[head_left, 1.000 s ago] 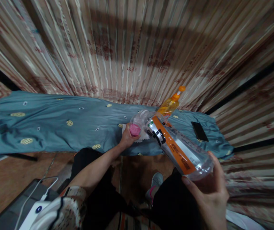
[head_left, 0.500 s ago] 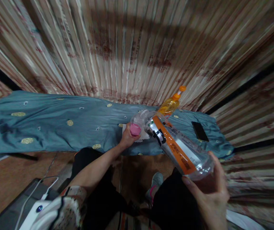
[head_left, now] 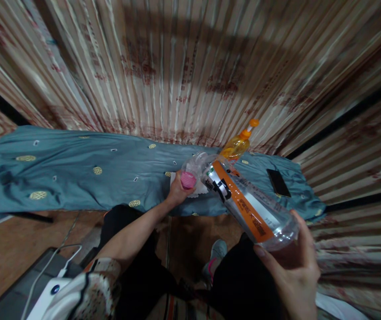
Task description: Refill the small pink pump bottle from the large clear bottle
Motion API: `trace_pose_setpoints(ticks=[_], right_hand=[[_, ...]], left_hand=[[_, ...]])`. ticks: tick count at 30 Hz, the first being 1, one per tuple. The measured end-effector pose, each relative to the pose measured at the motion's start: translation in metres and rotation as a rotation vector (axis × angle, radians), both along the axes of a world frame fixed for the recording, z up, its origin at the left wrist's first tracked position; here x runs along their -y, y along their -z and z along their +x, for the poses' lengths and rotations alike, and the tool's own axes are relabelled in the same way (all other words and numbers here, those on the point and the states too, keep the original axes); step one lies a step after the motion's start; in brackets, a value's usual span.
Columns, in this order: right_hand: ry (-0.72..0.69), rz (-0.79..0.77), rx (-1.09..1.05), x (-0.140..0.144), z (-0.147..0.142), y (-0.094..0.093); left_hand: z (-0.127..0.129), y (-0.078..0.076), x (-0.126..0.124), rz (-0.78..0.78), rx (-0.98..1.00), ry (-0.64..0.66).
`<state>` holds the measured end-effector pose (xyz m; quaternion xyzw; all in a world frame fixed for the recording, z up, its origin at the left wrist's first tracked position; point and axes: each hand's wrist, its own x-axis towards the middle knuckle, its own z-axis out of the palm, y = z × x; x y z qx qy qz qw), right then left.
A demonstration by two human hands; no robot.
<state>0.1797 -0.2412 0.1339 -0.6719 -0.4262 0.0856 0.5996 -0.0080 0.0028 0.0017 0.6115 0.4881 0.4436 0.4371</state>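
Note:
My right hand (head_left: 290, 266) grips the base end of a large clear plastic bottle (head_left: 244, 200) with an orange and white label. The bottle is tilted, its neck end down toward the left. My left hand (head_left: 178, 192) is closed around a small clear container (head_left: 192, 171) with a pink part showing through it. The big bottle's neck end meets or overlaps the container's mouth; I cannot tell whether they touch. Whether liquid passes between them does not show. Beneath the container lies a white tissue (head_left: 201, 189), partly hidden.
Behind the large bottle is an orange pump bottle (head_left: 235, 146). A dark phone (head_left: 278, 182) lies to the right on the patterned blue-green cloth (head_left: 73, 169). Pleated curtains (head_left: 184, 66) hang behind. At lower left, a white device (head_left: 49, 298) has a cable plugged in.
Almost nothing differs. The large bottle and my right hand have shifted very slightly to the right; my left hand keeps its place with the small container.

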Motion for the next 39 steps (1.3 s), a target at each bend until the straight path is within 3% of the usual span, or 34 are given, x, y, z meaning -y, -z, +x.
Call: trace_pose_setpoints(ticks=[18, 31, 39], right_hand=[[0.007, -0.035, -0.049, 0.0012, -0.001, -0.0031], [0.007, -0.037, -0.011, 0.0009, -0.0007, -0.0037], [0.016, -0.021, -0.025, 0.0013, -0.0024, -0.0047]], left_hand=[[0.0011, -0.0087, 0.0025, -0.042, -0.026, -0.02], [0.0017, 0.0005, -0.0001, 0.008, 0.015, -0.023], [0.0007, -0.0021, 0.0004, -0.008, 0.013, -0.019]])
